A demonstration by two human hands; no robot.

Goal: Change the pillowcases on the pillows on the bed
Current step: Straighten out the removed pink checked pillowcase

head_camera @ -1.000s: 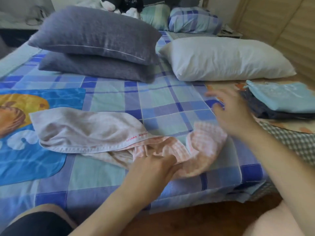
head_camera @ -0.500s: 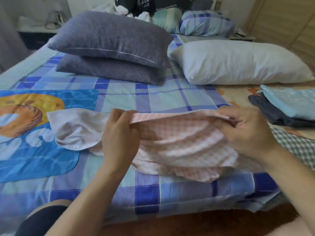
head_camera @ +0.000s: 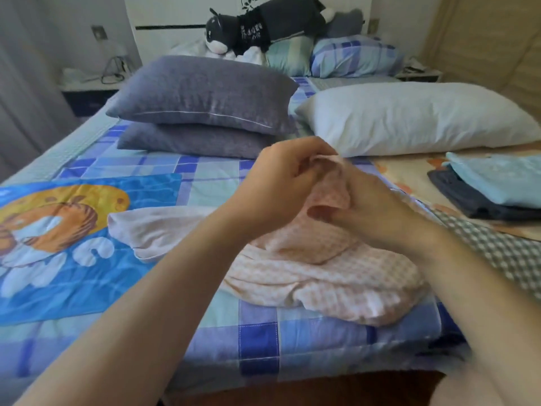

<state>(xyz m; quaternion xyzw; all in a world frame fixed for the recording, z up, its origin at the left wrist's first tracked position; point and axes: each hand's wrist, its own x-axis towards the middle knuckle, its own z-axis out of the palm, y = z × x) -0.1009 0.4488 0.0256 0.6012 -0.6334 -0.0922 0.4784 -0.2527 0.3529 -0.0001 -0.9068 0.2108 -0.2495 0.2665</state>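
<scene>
Half a second before, the hands held the pink checked pillowcase stretched wide; now the left hand and right hand had closed together, both pinching one raised edge — probably hunting its opening. The rest lay crumpled just in front of the bare white pillow. The bunched cloth hid the opening and both sets of fingertips — pinch points unclear.

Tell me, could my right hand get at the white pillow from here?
Probably yes, once freed. The right hand is pinching the pink checked pillowcase together with the left hand; the white pillow lies just beyond on the bed, with nothing between.
</scene>
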